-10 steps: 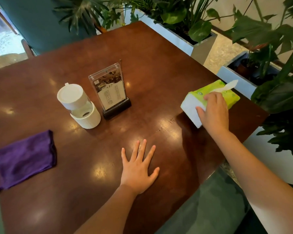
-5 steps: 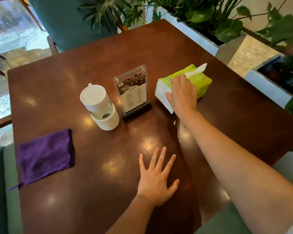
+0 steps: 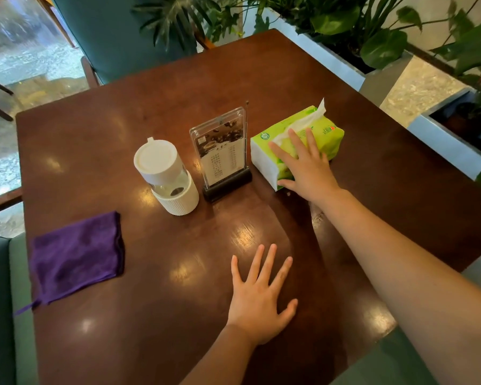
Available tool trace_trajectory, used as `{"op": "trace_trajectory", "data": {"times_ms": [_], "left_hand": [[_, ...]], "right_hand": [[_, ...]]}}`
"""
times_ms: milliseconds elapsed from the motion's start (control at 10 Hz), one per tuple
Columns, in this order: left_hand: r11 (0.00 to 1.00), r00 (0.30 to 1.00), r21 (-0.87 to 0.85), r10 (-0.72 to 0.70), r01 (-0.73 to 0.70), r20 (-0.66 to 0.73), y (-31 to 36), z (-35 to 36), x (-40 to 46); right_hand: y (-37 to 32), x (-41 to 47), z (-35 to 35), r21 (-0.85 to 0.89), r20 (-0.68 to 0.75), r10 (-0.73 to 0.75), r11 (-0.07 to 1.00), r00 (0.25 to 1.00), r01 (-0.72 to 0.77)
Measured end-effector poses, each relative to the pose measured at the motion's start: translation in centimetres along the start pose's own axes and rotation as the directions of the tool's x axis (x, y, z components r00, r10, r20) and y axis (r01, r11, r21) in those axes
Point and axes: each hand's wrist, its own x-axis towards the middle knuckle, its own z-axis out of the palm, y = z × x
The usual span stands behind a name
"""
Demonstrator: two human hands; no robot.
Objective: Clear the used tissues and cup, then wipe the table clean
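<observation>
The right hand [image 3: 307, 166] lies flat on the green tissue pack [image 3: 297, 143], fingers spread, grip open and closed around nothing; the arm reaches in from the lower right. The left hand [image 3: 261, 297] rests palm-down on the counter [image 3: 156, 112], grip open and empty. The pack sits just beside the menu stand [image 3: 222, 154], a white tissue poking from its top. Left of the stand is the white lidded cup [image 3: 168, 180]. The purple cloth [image 3: 77, 257] lies near the left edge. Bare wood stretches behind and to the right.
</observation>
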Motion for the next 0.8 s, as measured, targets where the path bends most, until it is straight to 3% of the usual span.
{"op": "trace_trajectory", "data": {"times_ms": [200, 800], "left_hand": [[1.000, 1.000, 0.005, -0.001, 0.001, 0.007, 0.1, -0.1, 0.1], [1.000, 0.997, -0.021, 0.010, -0.008, 0.072, 0.0, -0.7, -0.2]], "right_hand": [[-1.8, 1.3, 0.8, -0.017, -0.055, 0.079, 0.997, 0.995, -0.080], [-2.4, -2.5, -2.0, -0.071, -0.022, 0.076, 0.994, 0.997, -0.078]]}}
